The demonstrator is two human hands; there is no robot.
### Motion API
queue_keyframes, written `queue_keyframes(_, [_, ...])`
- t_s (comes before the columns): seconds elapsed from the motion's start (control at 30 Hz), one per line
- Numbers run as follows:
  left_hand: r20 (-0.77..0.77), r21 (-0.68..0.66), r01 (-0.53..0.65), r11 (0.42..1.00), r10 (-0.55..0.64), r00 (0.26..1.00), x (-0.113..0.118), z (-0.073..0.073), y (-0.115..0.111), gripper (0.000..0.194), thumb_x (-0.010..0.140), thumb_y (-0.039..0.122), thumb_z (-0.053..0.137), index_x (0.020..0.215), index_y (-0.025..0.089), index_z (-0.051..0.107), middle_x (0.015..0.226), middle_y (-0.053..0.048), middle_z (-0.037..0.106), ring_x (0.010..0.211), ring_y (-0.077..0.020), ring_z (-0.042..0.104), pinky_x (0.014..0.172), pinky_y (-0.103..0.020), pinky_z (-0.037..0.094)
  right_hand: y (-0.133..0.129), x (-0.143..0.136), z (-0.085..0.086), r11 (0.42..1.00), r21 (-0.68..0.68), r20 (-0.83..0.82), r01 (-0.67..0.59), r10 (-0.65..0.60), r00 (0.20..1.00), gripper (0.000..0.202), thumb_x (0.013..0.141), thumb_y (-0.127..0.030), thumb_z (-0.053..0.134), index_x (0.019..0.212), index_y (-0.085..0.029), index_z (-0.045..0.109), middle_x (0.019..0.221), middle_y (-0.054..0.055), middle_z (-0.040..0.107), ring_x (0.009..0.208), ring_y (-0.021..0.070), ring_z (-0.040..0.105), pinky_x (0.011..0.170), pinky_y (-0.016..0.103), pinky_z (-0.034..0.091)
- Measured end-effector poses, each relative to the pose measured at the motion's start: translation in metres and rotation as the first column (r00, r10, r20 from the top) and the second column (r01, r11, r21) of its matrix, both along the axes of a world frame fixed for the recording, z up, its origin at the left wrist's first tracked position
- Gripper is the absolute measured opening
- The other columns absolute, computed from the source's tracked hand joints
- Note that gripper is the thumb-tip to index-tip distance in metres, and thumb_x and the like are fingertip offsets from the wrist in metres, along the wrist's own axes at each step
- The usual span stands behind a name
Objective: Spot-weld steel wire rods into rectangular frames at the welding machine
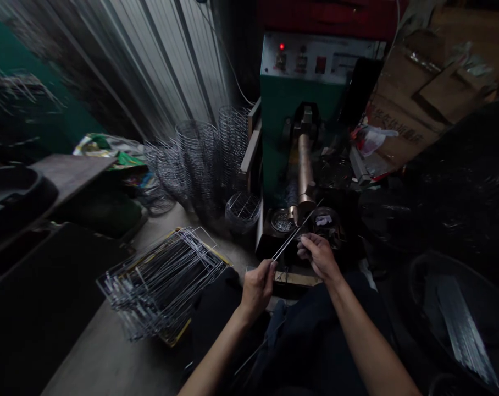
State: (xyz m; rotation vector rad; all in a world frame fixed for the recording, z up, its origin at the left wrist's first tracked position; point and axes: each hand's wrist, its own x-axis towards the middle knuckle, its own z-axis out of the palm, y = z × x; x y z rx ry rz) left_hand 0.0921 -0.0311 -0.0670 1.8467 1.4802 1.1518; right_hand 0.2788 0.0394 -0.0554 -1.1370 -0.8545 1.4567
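My left hand point(258, 285) is closed around thin metal wires point(288, 240), which slant up and right from my fingers. Their far end lies close to the tip of a thick copper-coloured arm point(305, 170) on a green machine point(276, 121); whether they touch it, I cannot tell. Just right of the wires, my right hand point(320, 255) is closed in a pinch. What it holds, if anything, is too small to name. Under the copper arm sit a bowl of small metal pieces point(282, 221) and a dark dish with a pale item point(323, 220).
A yellow-edged crate point(173, 336) piled with wire pieces point(162, 280) stands on the floor at left. Stacks of round wire racks point(195, 165) rise behind it. On the right are a cardboard box point(402, 126) and a dark tub holding metal rods point(459, 324).
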Motion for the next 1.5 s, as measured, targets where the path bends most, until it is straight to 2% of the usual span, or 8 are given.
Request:
queue_keyframes(0.3, [0.021,0.005,0.002,1.000,-0.002,1.000,-0.001,-0.008,0.006,0.025,0.098,0.030,0.043,0.096,0.016,0.063,0.073,-0.005,0.067,0.061,-0.0131,0.063,0.061,-0.021,0.044,0.005,0.000,0.003,1.000,0.006,0.013,-0.008,0.008,1.000,0.040,0.061,-0.048,0.085,0.073,-0.016,0.063,0.063,-0.001,0.063,0.047,0.0083,0.057,0.044,0.017,0.046])
queue_keyframes(0.53, [0.037,-0.015,-0.019,1.000,0.019,0.999,0.001,-0.003,0.009,0.028,0.098,0.032,0.042,0.092,0.017,0.064,0.064,-0.001,0.060,0.054,-0.0117,0.057,0.056,-0.021,0.040,0.009,0.000,0.003,1.000,0.000,0.021,-0.011,0.011,1.000,0.038,0.062,-0.046,0.084,0.074,-0.016,0.064,0.064,-0.001,0.063,0.047,0.0081,0.056,0.044,0.018,0.044])
queue_keyframes(0.8, [0.040,-0.024,-0.015,1.000,0.016,0.999,0.001,0.001,0.016,0.028,0.097,0.032,0.042,0.089,0.017,0.064,0.065,-0.002,0.062,0.057,-0.0126,0.059,0.058,-0.021,0.040,0.015,0.001,0.001,1.000,0.003,0.032,-0.022,0.022,0.999,0.036,0.063,-0.044,0.084,0.075,-0.016,0.064,0.064,-0.001,0.063,0.048,0.0075,0.055,0.045,0.017,0.043])
queue_keyframes(1.03, [0.022,-0.025,0.002,1.000,-0.001,1.000,-0.001,0.004,0.015,0.030,0.098,0.033,0.042,0.089,0.016,0.064,0.060,0.001,0.055,0.051,-0.0103,0.049,0.054,-0.021,0.036,0.015,0.000,-0.002,0.999,0.026,-0.015,-0.040,0.040,0.999,0.033,0.067,-0.044,0.082,0.077,-0.017,0.067,0.065,-0.001,0.061,0.049,0.0086,0.053,0.045,0.020,0.044])
queue_keyframes(1.23, [-0.006,0.020,0.011,1.000,-0.011,1.000,0.009,-0.005,0.016,0.027,0.099,0.030,0.042,0.091,0.017,0.063,0.072,-0.003,0.065,0.061,-0.0124,0.060,0.061,-0.022,0.041,0.016,0.008,-0.006,1.000,0.006,0.018,0.017,-0.017,1.000,0.042,0.060,-0.049,0.086,0.071,-0.016,0.062,0.059,-0.003,0.057,0.043,0.0061,0.048,0.040,0.017,0.038])
queue_keyframes(1.37, [-0.079,0.093,0.012,0.996,-0.005,0.997,0.019,-0.011,0.023,0.026,0.099,0.027,0.041,0.089,0.016,0.062,0.067,-0.003,0.063,0.058,-0.0134,0.061,0.058,-0.023,0.038,0.021,0.017,-0.007,0.997,0.069,0.071,0.031,-0.036,0.997,0.043,0.063,-0.051,0.084,0.067,-0.015,0.060,0.055,-0.003,0.054,0.042,0.0050,0.044,0.039,0.017,0.034])
queue_keyframes(1.5, [-0.077,0.119,-0.012,0.993,0.021,0.997,0.021,-0.011,0.029,0.025,0.099,0.028,0.040,0.091,0.016,0.062,0.067,-0.003,0.063,0.058,-0.0141,0.061,0.057,-0.023,0.038,0.027,0.019,-0.008,0.997,0.080,0.113,0.018,-0.027,0.993,0.043,0.066,-0.053,0.081,0.070,-0.015,0.061,0.057,-0.003,0.054,0.042,0.0047,0.043,0.039,0.016,0.032])
